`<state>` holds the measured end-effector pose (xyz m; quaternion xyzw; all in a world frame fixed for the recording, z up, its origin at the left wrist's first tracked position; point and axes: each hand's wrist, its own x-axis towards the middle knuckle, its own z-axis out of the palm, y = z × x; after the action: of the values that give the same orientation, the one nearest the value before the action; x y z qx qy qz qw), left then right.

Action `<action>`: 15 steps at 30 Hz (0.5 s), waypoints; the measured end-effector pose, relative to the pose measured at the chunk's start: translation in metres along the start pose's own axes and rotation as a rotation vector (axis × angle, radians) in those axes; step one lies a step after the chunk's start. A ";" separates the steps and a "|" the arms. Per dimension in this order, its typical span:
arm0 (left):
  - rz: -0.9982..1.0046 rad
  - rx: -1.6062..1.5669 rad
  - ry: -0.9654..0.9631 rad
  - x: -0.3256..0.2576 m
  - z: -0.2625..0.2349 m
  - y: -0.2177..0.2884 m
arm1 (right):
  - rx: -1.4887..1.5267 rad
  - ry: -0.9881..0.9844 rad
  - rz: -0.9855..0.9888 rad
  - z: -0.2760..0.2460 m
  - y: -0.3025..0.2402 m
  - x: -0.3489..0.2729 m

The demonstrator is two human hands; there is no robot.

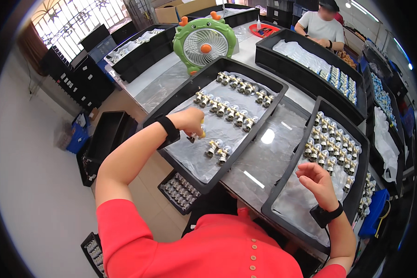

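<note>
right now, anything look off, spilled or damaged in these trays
Nothing plainly looks spilled or damaged. One slight oddity: two figurines sit apart from the longer rows, toward the near end of the middle tray.

From afar, I hold my left arm bent at the elbow, my left hand closed in a downward pinch. My right hand is loosely curled, grip slack, its forearm slanting up from the lower right.
</note>
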<state>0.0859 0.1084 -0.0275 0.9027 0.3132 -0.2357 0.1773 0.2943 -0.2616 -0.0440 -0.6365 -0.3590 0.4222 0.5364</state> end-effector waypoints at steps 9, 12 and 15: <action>0.003 -0.071 -0.049 0.028 0.020 0.010 | -0.020 -0.022 0.018 0.000 0.000 0.000; 0.007 -0.084 -0.100 0.032 0.024 0.011 | -0.013 -0.009 0.030 0.001 -0.003 0.000; 0.029 -0.161 -0.077 0.027 0.025 0.009 | -0.015 -0.006 0.055 0.001 -0.003 0.000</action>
<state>0.1023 0.1028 -0.0611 0.8802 0.3110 -0.2418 0.2647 0.2930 -0.2610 -0.0415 -0.6489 -0.3460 0.4361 0.5186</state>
